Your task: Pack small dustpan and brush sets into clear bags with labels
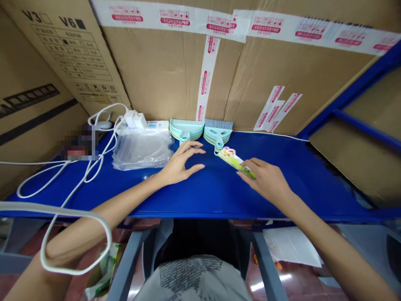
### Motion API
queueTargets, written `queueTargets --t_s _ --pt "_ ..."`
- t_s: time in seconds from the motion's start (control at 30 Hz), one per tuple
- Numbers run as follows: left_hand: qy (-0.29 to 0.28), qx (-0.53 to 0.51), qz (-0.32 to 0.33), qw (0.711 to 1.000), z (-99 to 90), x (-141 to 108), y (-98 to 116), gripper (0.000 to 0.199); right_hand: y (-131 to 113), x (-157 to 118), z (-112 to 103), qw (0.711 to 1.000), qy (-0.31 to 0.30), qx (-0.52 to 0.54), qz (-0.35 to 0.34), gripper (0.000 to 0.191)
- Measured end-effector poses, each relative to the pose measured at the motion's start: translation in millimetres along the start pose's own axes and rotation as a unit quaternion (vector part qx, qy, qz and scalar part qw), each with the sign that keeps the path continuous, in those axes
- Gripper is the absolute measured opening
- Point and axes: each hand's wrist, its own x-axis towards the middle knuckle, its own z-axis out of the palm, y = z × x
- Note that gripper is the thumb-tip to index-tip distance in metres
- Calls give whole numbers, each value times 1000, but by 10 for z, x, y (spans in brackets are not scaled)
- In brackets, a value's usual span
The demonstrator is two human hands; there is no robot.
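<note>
My right hand [266,177] pinches the near end of a narrow printed card [233,159], yellow-green with a pink and red pattern at its far end. That far end lies by the handle of a stack of small light-blue and green hand brushes [218,133] with grey-blue bristles. My left hand [181,163] is empty, fingers apart, held over the table just in front of a stack of mini dustpans [187,128] in light blue and pale green. Its fingers partly cover the dustpans' handles. Clear plastic bags [142,148] lie in a pile left of that hand.
The blue table [200,196] backs onto a taped cardboard wall [169,62]. White cables [102,156] and a white plug adapter [136,120] lie at the left, and one cable loops over my left forearm. A blue metal frame [351,125] bounds the right side.
</note>
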Motion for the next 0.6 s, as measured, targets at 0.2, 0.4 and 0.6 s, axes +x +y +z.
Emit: queueTargets --t_s 0.2,0.4,0.6 --pt "22 15 -23 999 15 -6 -54 28 -57 -383 -20 974 -123 -81 171 31" --pt "5 30 -32 999 32 -24 -94 28 -243 -343 -16 961 -155 -103 206 40" --pt "-10 48 -27 998 20 -31 -104 29 -248 -273 -9 957 -157 -114 215 41"
